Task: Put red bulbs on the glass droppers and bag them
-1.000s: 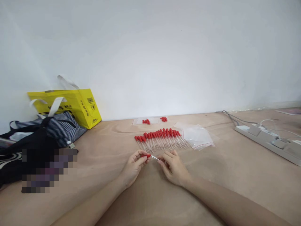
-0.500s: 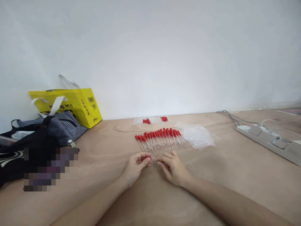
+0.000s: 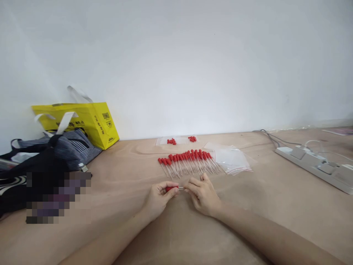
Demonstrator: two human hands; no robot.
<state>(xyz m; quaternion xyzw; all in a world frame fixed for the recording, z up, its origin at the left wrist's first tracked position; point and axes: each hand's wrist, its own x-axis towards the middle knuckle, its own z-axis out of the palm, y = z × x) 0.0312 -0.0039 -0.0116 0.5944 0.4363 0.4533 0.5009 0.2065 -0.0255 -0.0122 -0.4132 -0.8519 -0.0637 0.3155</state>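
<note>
Between thumb and fingers, my left hand (image 3: 159, 198) pinches the red rubber bulb (image 3: 172, 188) of a dropper. The dropper's clear tube (image 3: 181, 188) runs from the bulb to the fingertips of my right hand (image 3: 202, 195), which are closed on it. Most of the tube is hidden inside the right hand. Just beyond both hands lies a row of several droppers (image 3: 187, 162) with red bulbs, their clear tubes pointing toward me.
Clear plastic zip bags (image 3: 234, 160) lie right of the row. Farther back, another clear bag (image 3: 182, 140) has red bulbs on it or in it. A white power strip (image 3: 314, 169) with cables is at right. A yellow bag (image 3: 96, 127) and striped bag (image 3: 74, 147) stand at left.
The dropper between my hands has turned from a slight slant to nearly level, and more of its red bulb shows. Both hands have shifted only a little.
</note>
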